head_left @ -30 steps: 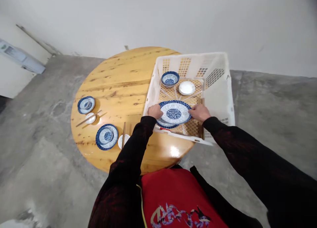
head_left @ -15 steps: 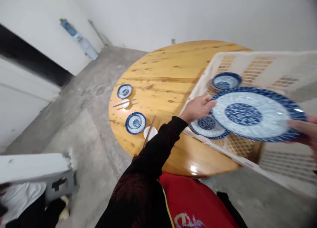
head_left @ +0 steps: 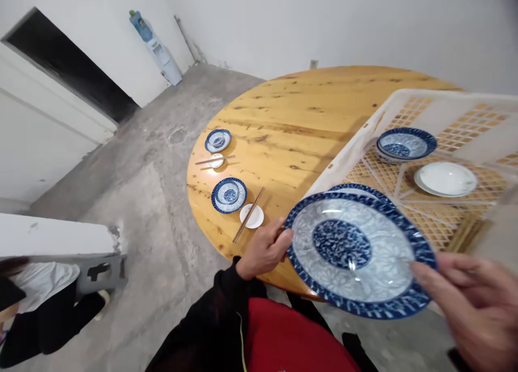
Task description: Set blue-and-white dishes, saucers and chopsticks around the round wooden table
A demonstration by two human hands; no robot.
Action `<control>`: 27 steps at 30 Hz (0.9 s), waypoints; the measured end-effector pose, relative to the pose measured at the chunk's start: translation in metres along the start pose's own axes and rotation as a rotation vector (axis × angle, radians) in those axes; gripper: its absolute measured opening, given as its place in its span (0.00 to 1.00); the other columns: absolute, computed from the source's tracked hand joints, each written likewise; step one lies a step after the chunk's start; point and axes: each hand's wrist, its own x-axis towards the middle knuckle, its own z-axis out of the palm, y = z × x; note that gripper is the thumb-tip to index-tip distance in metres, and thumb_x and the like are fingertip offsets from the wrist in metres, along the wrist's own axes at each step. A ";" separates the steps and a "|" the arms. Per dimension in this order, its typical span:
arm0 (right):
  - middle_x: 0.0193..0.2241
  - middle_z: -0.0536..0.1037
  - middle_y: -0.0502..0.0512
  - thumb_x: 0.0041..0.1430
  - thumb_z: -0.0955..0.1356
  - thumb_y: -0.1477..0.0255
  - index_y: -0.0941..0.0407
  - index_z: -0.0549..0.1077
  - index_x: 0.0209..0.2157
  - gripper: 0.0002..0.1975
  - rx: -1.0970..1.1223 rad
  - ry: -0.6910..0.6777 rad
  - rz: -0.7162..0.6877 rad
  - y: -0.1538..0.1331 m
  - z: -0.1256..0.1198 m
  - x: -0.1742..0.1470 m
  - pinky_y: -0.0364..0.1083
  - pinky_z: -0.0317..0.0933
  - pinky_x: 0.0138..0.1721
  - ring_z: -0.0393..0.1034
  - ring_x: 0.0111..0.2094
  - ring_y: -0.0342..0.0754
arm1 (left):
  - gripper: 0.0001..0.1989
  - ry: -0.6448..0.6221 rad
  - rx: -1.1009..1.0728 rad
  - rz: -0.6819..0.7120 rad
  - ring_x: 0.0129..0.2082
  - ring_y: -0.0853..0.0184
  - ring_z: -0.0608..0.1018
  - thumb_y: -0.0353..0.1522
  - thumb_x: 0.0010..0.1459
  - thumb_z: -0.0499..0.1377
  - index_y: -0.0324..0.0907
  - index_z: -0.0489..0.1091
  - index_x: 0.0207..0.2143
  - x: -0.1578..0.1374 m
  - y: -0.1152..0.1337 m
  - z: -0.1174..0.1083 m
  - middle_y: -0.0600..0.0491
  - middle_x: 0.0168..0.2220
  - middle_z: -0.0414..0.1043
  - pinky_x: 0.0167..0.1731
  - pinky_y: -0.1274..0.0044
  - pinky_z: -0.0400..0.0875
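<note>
Crate [head_left: 445,113] right on the table [head_left: 307,110]

At left, far plate [head_left: 208,145] and near plate [head_left: 215,199] each bear a bowl [head_left: 230,195]; saucers [head_left: 254,219] with chopsticks [head_left: 254,205] lie before the first, right of the second. In the crate, stacked bowls [head_left: 407,143] lie left of dishes [head_left: 447,178], probably with sticks [head_left: 467,234] in front. Between left hand [head_left: 263,248] and right hand [head_left: 477,296]: a large plate [head_left: 340,245], a rear plate [head_left: 352,188] behind.

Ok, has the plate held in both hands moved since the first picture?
Yes, toward the near edge of the table. Earlier within the outline of the basket, the plate now overlaps that table edge in view.
</note>
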 end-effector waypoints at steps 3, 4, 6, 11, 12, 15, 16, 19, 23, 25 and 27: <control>0.28 0.76 0.59 0.41 0.72 0.46 0.43 0.70 0.32 0.21 0.062 -0.076 -0.017 -0.010 0.027 -0.041 0.59 0.69 0.28 0.73 0.28 0.60 | 0.13 0.077 0.101 -0.048 0.23 0.72 0.66 0.37 0.67 0.47 0.45 0.55 0.28 -0.033 -0.032 -0.008 0.58 0.24 0.60 0.27 0.78 0.61; 0.27 0.76 0.58 0.40 0.72 0.46 0.44 0.70 0.31 0.20 0.075 -0.112 0.001 -0.009 0.037 -0.052 0.58 0.70 0.28 0.73 0.27 0.59 | 0.13 0.109 0.141 -0.050 0.25 0.71 0.67 0.37 0.66 0.47 0.44 0.55 0.28 -0.044 -0.044 -0.012 0.57 0.25 0.61 0.29 0.77 0.61; 0.26 0.76 0.56 0.40 0.72 0.48 0.46 0.70 0.30 0.20 0.115 -0.165 0.033 -0.003 0.062 -0.071 0.56 0.71 0.28 0.74 0.28 0.58 | 0.13 0.155 0.202 -0.065 0.29 0.69 0.67 0.37 0.66 0.46 0.44 0.56 0.28 -0.066 -0.069 -0.021 0.55 0.27 0.63 0.32 0.77 0.61; 0.26 0.78 0.55 0.41 0.73 0.48 0.48 0.70 0.29 0.21 0.134 -0.226 0.016 0.007 0.140 -0.117 0.51 0.71 0.28 0.75 0.29 0.57 | 0.11 0.204 0.253 -0.139 0.25 0.68 0.66 0.34 0.66 0.46 0.45 0.56 0.28 -0.121 -0.136 -0.065 0.55 0.24 0.64 0.30 0.75 0.58; 0.26 0.78 0.55 0.42 0.73 0.48 0.49 0.70 0.29 0.21 0.127 -0.242 0.009 0.004 0.158 -0.127 0.50 0.71 0.28 0.75 0.29 0.56 | 0.11 0.214 0.258 -0.147 0.25 0.68 0.67 0.34 0.66 0.45 0.45 0.56 0.28 -0.132 -0.149 -0.078 0.55 0.24 0.64 0.30 0.75 0.57; 0.25 0.78 0.54 0.44 0.72 0.47 0.50 0.69 0.28 0.22 0.127 -0.305 -0.019 -0.012 0.212 -0.161 0.48 0.70 0.27 0.75 0.28 0.54 | 0.10 0.252 0.282 -0.171 0.25 0.67 0.69 0.33 0.65 0.46 0.46 0.57 0.29 -0.166 -0.180 -0.124 0.55 0.25 0.66 0.30 0.75 0.57; 0.24 0.77 0.54 0.44 0.71 0.47 0.51 0.68 0.28 0.22 0.128 -0.333 -0.035 -0.020 0.230 -0.172 0.48 0.69 0.27 0.74 0.28 0.54 | 0.10 0.280 0.289 -0.186 0.25 0.67 0.70 0.33 0.65 0.46 0.46 0.57 0.29 -0.177 -0.189 -0.142 0.55 0.25 0.66 0.30 0.76 0.56; 0.22 0.74 0.51 0.45 0.71 0.48 0.52 0.67 0.27 0.22 0.126 -0.434 -0.082 -0.044 0.286 -0.203 0.46 0.65 0.24 0.70 0.24 0.50 | 0.10 0.398 0.295 -0.245 0.25 0.67 0.69 0.33 0.65 0.45 0.46 0.57 0.29 -0.212 -0.209 -0.193 0.56 0.24 0.64 0.29 0.76 0.55; 0.19 0.68 0.47 0.45 0.72 0.49 0.52 0.66 0.28 0.22 0.158 -0.613 -0.068 -0.074 0.347 -0.232 0.44 0.59 0.19 0.63 0.20 0.45 | 0.12 0.560 0.300 -0.307 0.25 0.68 0.66 0.34 0.65 0.44 0.45 0.56 0.27 -0.251 -0.227 -0.245 0.57 0.23 0.61 0.29 0.77 0.54; 0.19 0.69 0.47 0.44 0.72 0.49 0.53 0.68 0.29 0.22 0.164 -0.698 -0.055 -0.086 0.370 -0.239 0.44 0.58 0.18 0.62 0.19 0.45 | 0.13 0.626 0.280 -0.338 0.24 0.69 0.65 0.36 0.65 0.44 0.45 0.55 0.27 -0.263 -0.235 -0.261 0.58 0.22 0.59 0.29 0.77 0.54; 0.21 0.71 0.48 0.44 0.72 0.50 0.54 0.71 0.32 0.23 0.146 -0.758 -0.057 -0.095 0.389 -0.240 0.44 0.58 0.19 0.63 0.20 0.45 | 0.13 0.685 0.252 -0.362 0.24 0.69 0.64 0.37 0.65 0.44 0.45 0.55 0.27 -0.269 -0.242 -0.272 0.58 0.22 0.58 0.29 0.77 0.54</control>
